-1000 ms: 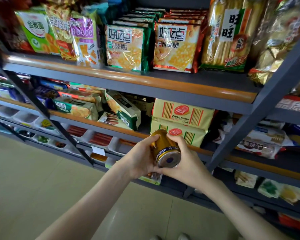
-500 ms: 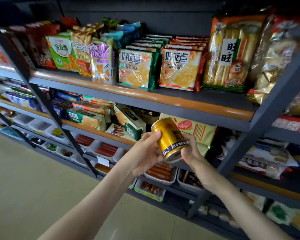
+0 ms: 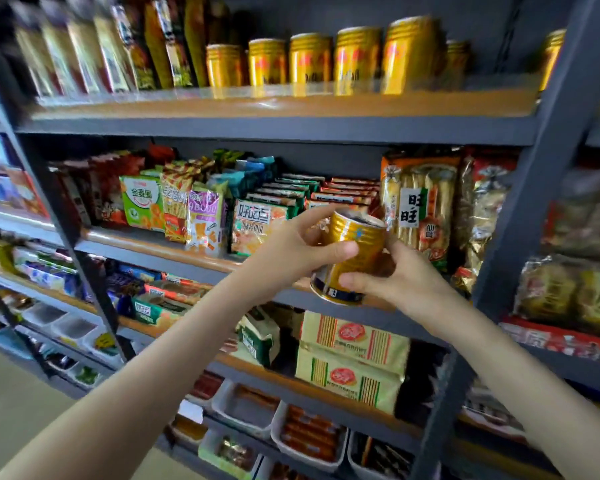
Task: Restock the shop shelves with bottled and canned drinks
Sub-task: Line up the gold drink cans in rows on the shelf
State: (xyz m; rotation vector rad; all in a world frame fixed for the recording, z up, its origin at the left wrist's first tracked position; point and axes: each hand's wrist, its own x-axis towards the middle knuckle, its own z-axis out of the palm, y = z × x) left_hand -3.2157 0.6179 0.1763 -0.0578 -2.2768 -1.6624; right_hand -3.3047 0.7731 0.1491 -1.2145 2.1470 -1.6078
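A gold can (image 3: 352,258) is held in both hands below the top shelf (image 3: 257,107), in front of the next shelf down. It is tilted, with its top leaning away and its base turned toward the camera. The left hand (image 3: 288,251) is closed on the can's upper half: the thumb is laid across the near side and the fingers are curved over the far side, near the rim. The right hand (image 3: 399,282) is closed on the lower half: the thumb is pressed just above the base and the fingers are wrapped round the far right side.

A dark blue band with small white print is seen round the can's base; the print cannot be read.

On the top shelf a row of like gold cans (image 3: 312,60) is stood upright; their labels are blurred. One shelf below the top shelf, "好吃点" is read on an orange pack (image 3: 258,230), "旺旺" on a tall pack (image 3: 416,209), and "金麦圆" on a green pack (image 3: 141,202). Two shelves below it, yellow boxes (image 3: 354,344) with a round red logo are stacked.
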